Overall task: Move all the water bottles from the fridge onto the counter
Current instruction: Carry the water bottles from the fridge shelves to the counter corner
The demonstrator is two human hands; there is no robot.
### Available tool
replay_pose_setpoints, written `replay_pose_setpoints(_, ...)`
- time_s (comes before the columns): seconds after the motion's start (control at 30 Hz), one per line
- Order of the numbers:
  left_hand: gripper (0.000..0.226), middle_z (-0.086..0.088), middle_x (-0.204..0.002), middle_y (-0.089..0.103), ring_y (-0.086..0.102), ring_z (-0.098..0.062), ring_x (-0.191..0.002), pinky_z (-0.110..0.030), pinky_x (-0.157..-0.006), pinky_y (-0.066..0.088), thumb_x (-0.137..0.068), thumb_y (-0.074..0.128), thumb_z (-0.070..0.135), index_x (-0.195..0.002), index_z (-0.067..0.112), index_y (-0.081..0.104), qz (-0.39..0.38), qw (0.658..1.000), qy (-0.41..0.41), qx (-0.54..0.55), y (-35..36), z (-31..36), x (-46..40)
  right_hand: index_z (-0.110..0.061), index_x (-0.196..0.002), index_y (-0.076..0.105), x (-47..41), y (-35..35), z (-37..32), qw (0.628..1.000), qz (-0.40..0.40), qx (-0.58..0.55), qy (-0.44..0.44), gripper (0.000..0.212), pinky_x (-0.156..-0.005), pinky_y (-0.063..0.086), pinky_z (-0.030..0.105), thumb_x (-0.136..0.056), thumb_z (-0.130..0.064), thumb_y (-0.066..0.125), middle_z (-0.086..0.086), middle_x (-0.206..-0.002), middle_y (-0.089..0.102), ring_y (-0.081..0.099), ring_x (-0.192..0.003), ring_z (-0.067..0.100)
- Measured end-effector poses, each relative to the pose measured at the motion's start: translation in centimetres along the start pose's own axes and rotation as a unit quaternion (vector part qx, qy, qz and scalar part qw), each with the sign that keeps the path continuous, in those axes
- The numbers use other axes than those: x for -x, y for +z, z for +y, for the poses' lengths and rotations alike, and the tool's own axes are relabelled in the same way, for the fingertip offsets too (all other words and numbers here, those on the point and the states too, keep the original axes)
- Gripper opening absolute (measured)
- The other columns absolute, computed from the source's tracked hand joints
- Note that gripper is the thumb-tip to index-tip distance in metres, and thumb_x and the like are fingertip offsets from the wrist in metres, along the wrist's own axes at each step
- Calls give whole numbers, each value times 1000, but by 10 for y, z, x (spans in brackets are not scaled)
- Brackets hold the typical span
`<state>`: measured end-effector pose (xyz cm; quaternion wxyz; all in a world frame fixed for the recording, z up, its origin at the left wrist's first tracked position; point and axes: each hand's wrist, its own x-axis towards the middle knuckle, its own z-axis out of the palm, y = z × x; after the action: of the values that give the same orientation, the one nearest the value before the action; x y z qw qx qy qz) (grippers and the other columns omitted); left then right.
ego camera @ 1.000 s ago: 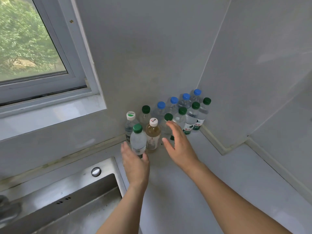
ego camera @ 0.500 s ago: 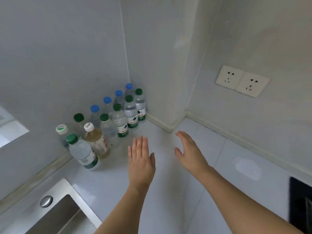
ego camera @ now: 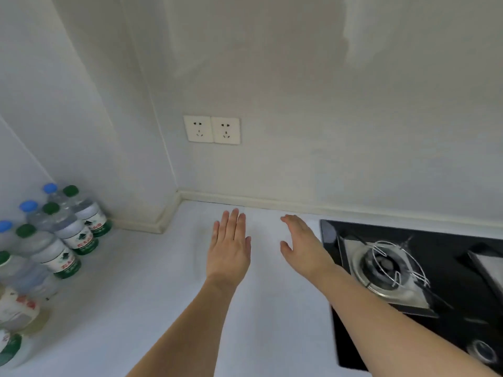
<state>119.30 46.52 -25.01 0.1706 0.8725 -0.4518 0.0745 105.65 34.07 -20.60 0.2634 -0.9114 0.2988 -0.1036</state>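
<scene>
Several clear water bottles [ego camera: 64,235] with green and blue caps stand upright in a cluster on the white counter [ego camera: 141,295], at the far left against the wall corner. A bottle of amber drink [ego camera: 16,308] is partly cut off by the left edge. My left hand [ego camera: 228,246] hovers flat over the middle of the counter, fingers straight, holding nothing. My right hand [ego camera: 302,246] is beside it, fingers extended and empty, close to the hob's left edge. Both hands are well to the right of the bottles. The fridge is out of view.
A black glass gas hob [ego camera: 446,317] with a metal burner [ego camera: 386,265] fills the right side of the counter. Two white wall sockets [ego camera: 212,129] sit above the counter's back edge. A wall corner juts out behind the bottles.
The view has swung right: the bottles slid to the far left edge, the sink left the view and the hob came in. Both empty hands moved right, away from the bottles.
</scene>
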Motion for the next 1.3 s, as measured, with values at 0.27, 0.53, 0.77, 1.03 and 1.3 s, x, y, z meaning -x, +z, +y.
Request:
replay_pose_setpoints(0.27, 56, -6, -166, 10, 2, -24, -153, -35, -119, -13, -106, 31, 28, -157, 9, 17, -21, 989, 145, 18, 0, 170, -6, -17, -144, 37, 103, -107, 103, 990, 87, 18, 113, 56, -110, 36, 32, -91, -13, 55, 1, -151, 36, 42, -134, 20)
replay_pose_setpoints(0.53, 56, -5, -166, 5, -2, -22, -153, -37, -123, -7, -107, 26, 30, -157, 13, 8, -45, 955, 290, 37, -6, 384, 51, -22, -148, 31, 273, -210, 208, 955, 187, 15, 229, 58, -116, 31, 34, -95, -17, 55, -2, -153, 34, 32, -141, 16)
replay_pose_setpoints(0.77, 56, -5, -166, 10, 2, -22, -153, -34, -121, -8, -107, 28, 30, -158, 12, 11, -34, 902, 423, 80, -18, 541, 98, -15, -144, 36, 407, -281, 264, 908, 284, 19, 308, 56, -111, 35, 31, -91, -13, 53, 2, -146, 42, 41, -135, 18)
replay_pose_setpoints(1.03, 58, -5, -166, 6, 2, -22, -153, -37, -124, -4, -107, 27, 31, -158, 12, 7, -14, 819, 564, 102, -29, 701, 147, -12, -150, 26, 532, -359, 312, 844, 344, 64, 407, 59, -115, 18, 24, -96, -15, 50, 4, -156, 29, 27, -143, 18)
replay_pose_setpoints(1.3, 57, -7, -165, 12, 6, -23, -153, -35, -123, -5, -107, 29, 29, -157, 10, 12, -21, 751, 638, 172, -10, 838, 170, -15, -149, 27, 597, -410, 377, 783, 394, 68, 477, 61, -113, 26, 29, -94, -15, 51, 3, -155, 31, 30, -142, 18)
